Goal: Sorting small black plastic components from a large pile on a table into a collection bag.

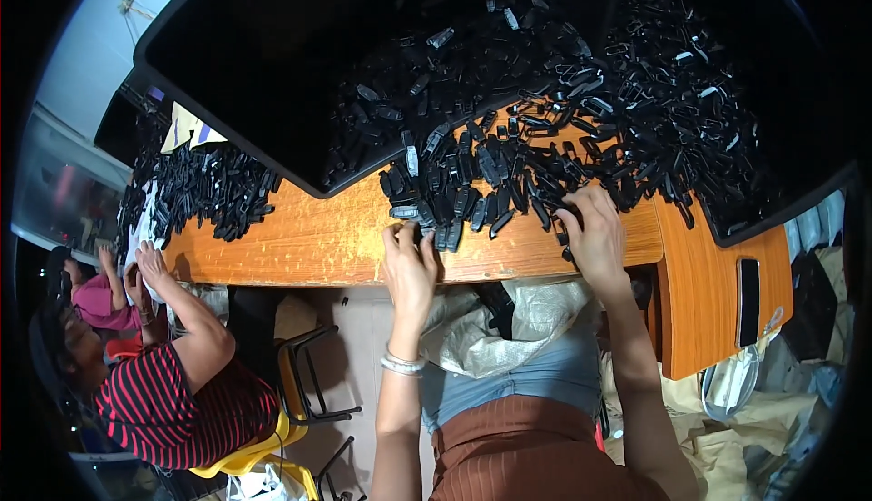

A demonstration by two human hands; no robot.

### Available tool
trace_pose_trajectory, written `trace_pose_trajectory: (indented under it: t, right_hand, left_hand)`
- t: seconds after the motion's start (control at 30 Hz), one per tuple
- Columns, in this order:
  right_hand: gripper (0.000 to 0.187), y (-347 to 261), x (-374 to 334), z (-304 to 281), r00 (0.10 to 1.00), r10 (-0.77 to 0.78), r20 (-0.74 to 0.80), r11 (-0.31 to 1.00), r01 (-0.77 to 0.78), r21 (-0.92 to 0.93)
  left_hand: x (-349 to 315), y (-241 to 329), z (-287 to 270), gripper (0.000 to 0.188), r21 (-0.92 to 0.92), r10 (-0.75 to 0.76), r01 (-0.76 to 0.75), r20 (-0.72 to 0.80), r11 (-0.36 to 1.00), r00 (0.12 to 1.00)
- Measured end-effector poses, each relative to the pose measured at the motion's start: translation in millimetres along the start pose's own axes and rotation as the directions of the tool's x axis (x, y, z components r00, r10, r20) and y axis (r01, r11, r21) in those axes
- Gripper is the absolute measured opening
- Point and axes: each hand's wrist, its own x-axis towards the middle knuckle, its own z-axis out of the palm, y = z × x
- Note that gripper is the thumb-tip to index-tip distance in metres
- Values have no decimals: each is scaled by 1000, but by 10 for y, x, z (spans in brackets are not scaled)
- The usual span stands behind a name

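Note:
A heap of small black plastic parts lies along the table's front, spilling from black trays. My left hand, with a pale bracelet on its wrist, rests at the table edge. Its thumb and fingers close on a dark, flat, oblong plastic part. On the heap's right side, my right hand has its thumb and fingers bent in a pinch on a slim black plastic part. That part is half hidden by the fingertips. Solid oblong parts lie nearer the left hand, narrow loop-like ones nearer the right.
A tilted black tray juts over the wooden table; a phone lies at right. A white woven sack covers my lap. At left, a co-worker in a striped shirt sits by another heap. A stool stands between.

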Motion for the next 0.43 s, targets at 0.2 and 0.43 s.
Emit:
trace_pose_trajectory:
  t: [0.2,0.43]
  right_hand:
    - [14,104,144,203,987,-87,136,964,118,-237]
    - [38,-162,-169,204,921,297,251,616,-386,687]
  left_hand:
    - [-85,116,-113,26,-1,-7,7,100,1000,995]
    - [-65,14,-257,14,-103,-302,346,302,933,904]
